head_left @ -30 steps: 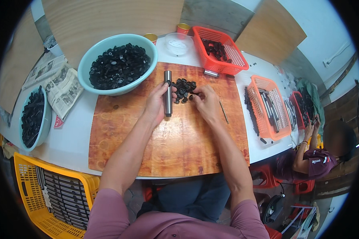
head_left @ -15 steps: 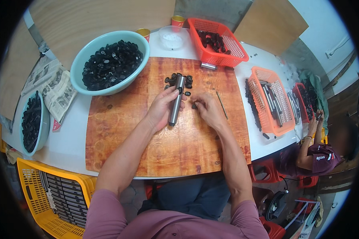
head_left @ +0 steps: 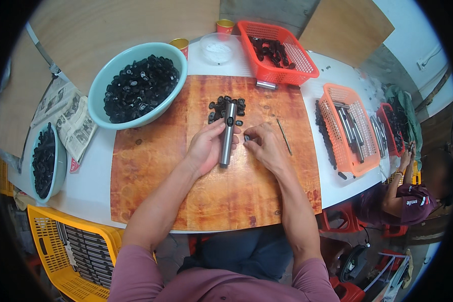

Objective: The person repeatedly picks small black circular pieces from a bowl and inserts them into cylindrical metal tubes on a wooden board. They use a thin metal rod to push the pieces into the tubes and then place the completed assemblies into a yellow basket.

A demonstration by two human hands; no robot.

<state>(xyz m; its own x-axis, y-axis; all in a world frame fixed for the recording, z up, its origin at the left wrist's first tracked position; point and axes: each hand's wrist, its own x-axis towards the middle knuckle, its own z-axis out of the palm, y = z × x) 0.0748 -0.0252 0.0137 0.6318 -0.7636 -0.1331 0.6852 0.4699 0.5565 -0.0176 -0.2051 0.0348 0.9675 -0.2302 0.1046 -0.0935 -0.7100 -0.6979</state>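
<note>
My left hand [head_left: 206,147] is closed round a shiny metal tube [head_left: 226,149], its long axis pointing away from me. An oval opening near its far end has something dark in it. To the right, my right hand [head_left: 265,145] pinches a small black oval plastic piece [head_left: 246,138] between thumb and fingertips, a short way from the tube. Beyond the tube lies a small pile of similar black oval pieces [head_left: 218,106], partly hidden by it. A thin metal rod [head_left: 284,137] rests on the wooden board [head_left: 186,209], right of my right hand.
A large teal basin [head_left: 96,111] full of black pieces stands at the far left, a smaller basin [head_left: 59,168] nearer. A red basket [head_left: 286,76] is at the back, an orange basket [head_left: 341,151] of tubes right. A yellow crate [head_left: 45,241] sits lower left. A co-worker [head_left: 405,201] works at right.
The tube in my left hand has turned to point more straight away from me. My right hand has turned the black oval piece so more of it shows. The whole view has shifted slightly.
</note>
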